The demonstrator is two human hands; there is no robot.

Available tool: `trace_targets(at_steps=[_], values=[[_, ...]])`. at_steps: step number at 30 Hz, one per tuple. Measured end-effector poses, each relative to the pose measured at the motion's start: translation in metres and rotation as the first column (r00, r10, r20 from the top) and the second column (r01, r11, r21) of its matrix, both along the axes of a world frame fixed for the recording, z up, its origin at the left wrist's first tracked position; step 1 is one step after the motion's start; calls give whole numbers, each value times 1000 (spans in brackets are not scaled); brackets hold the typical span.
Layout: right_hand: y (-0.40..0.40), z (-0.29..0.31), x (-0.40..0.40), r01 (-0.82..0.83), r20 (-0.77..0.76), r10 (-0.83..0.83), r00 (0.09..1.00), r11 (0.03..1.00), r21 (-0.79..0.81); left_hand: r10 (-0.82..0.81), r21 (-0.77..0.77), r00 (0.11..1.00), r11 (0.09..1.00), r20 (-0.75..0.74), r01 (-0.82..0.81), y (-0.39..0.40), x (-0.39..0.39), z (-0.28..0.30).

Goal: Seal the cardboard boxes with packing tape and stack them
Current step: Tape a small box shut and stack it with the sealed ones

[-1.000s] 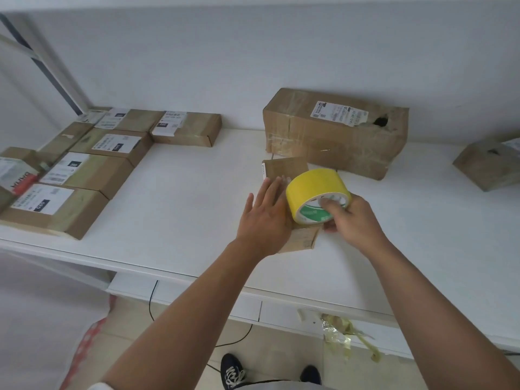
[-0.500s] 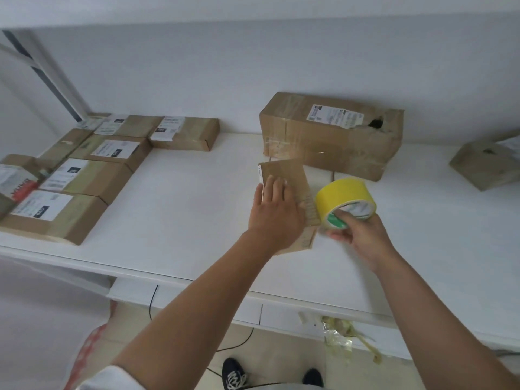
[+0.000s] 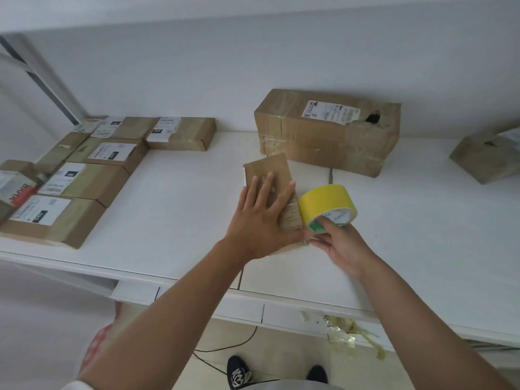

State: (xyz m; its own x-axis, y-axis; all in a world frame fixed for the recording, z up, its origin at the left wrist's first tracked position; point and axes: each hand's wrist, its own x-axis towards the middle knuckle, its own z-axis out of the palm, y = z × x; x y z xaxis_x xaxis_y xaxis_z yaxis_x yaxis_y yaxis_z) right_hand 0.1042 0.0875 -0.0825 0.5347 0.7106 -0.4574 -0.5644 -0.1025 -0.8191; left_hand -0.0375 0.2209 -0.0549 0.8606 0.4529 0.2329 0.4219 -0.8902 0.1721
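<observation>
A small flat cardboard box lies on the white table in the middle. My left hand presses flat on its top with straight, spread fingers. My right hand grips a yellow roll of packing tape at the box's right edge, with fingers through the core. The near end of the box is hidden under my left hand.
A large cardboard box with a shipping label and a torn hole stands behind. Several flat labelled boxes lie side by side at the left. Another box sits at the far right. Crumpled tape scraps hang from the table's front edge.
The tape roll has moved from on top of the small box to its right edge and slightly down. My left hand stays flat on the box, its fingers now spread wider.
</observation>
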Motion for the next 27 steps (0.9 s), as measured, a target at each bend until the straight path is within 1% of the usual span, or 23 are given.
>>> trace_targets(at_steps=[4, 5, 6, 7, 8, 9, 11, 13, 15, 16, 17, 18, 19, 22, 24, 27], values=[[14, 6, -15, -128, 93, 131, 987, 991, -35, 9, -212, 999, 977, 44, 1, 13, -22, -1], [19, 10, -21, -141, 142, 149, 979, 988, -68, 4, -252, 997, 968, 71, 14, 17, -28, -2], [23, 15, -26, -130, 222, 156, 962, 984, -125, -2, -277, 995, 960, 98, 29, 21, -35, -2], [28, 21, -30, -111, 334, 173, 927, 974, -197, -9, -290, 992, 956, 128, 46, 25, -40, -3], [31, 28, -32, -88, 462, 210, 861, 958, -272, -18, -288, 986, 955, 166, 66, 27, -46, -3], [32, 35, -34, -64, 579, 266, 770, 937, -344, -31, -282, 976, 955, 215, 92, 29, -49, -5], [32, 52, -36, -18, 734, 365, 573, 901, -434, -50, -282, 949, 949, 310, 142, 28, -51, -8], [30, 63, -37, 24, 804, 447, 392, 869, -494, -49, -317, 934, 933, 353, 169, 25, -47, -16], [30, 67, -39, 83, 813, 542, 212, 819, -568, -26, -390, 932, 904, 362, 177, 22, -43, -28], [29, 66, -41, 111, 805, 575, 147, 799, -591, 1, -444, 930, 879, 368, 175, 20, -42, -35], [28, 65, -44, 133, 798, 594, 103, 787, -603, 43, -508, 924, 845, 380, 169, 17, -40, -41], [28, 63, -47, 154, 795, 602, 76, 780, -606, 91, -569, 914, 806, 395, 165, 16, -39, -47], [28, 62, -49, 170, 791, 608, 69, 774, -610, 136, -616, 902, 770, 410, 164, 16, -37, -51], [33, 61, -55, 186, 786, 612, 93, 764, -617, 220, -694, 884, 704, 414, 150, 20, -35, -58], [36, 62, -56, 181, 774, 621, 122, 753, -632, 241, -718, 875, 678, 420, 157, 22, -35, -60], [38, 60, -55, 176, 761, 634, 138, 740, -649, 199, -701, 862, 678, 467, 223, 24, -34, -61]])
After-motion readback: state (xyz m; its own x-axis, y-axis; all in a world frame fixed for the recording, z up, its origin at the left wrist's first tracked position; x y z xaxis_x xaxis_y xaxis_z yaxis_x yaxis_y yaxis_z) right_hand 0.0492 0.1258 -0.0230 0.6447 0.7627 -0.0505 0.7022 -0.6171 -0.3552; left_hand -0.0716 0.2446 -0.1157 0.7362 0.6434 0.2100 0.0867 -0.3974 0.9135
